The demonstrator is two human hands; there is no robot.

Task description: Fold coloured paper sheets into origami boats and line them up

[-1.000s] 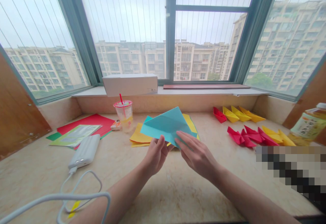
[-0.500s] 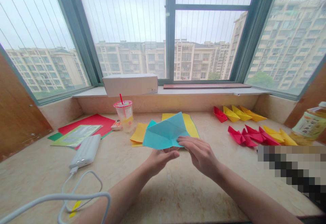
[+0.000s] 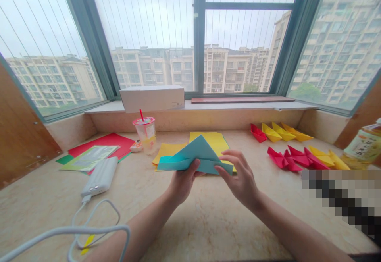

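A sheet of light blue paper (image 3: 200,149), folded to a peak with a long strip along its bottom, is held up over the table. My left hand (image 3: 183,182) is closed on it from below, thumb pressed on the front of the strip and fingers behind. My right hand (image 3: 241,176) is at the paper's right end, thumb on the strip's lower edge and fingertips near the sloping side. Behind the blue paper lie yellow sheets (image 3: 212,138) and orange-yellow paper (image 3: 169,150).
Folded paper boats (image 3: 270,132) and red and yellow folded pieces (image 3: 300,158) sit at right, beside a bottle (image 3: 363,143). At left are a lidded cup (image 3: 145,133), red paper (image 3: 114,139), a packet (image 3: 91,158) and a white power bank (image 3: 100,176) with its cable (image 3: 101,230).
The blue paper has turned from a tilted, open-looking shape to an upright peak with a strip along its bottom. My left thumb has come onto its front; my right fingers have spread and moved right.
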